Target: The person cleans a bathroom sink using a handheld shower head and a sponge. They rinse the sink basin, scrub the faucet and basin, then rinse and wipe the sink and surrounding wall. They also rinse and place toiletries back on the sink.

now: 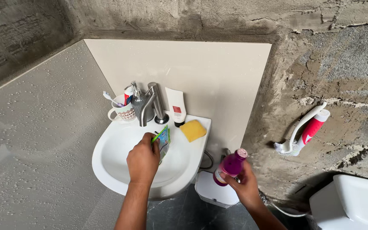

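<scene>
Over the sink (107, 164): left hand (142, 161) pinches a sponge (162, 141), green-edged with a bluish face, flat and thin, long axis running up toward the tap (150, 102). Right hand (245, 185), off the basin's right side, wraps a bottle (230, 167): purple translucent plastic, tilted, cap end pointing up-right. Hands well apart. Basin is glossy white ceramic, tap brushed metal, walls rough concrete.
</scene>
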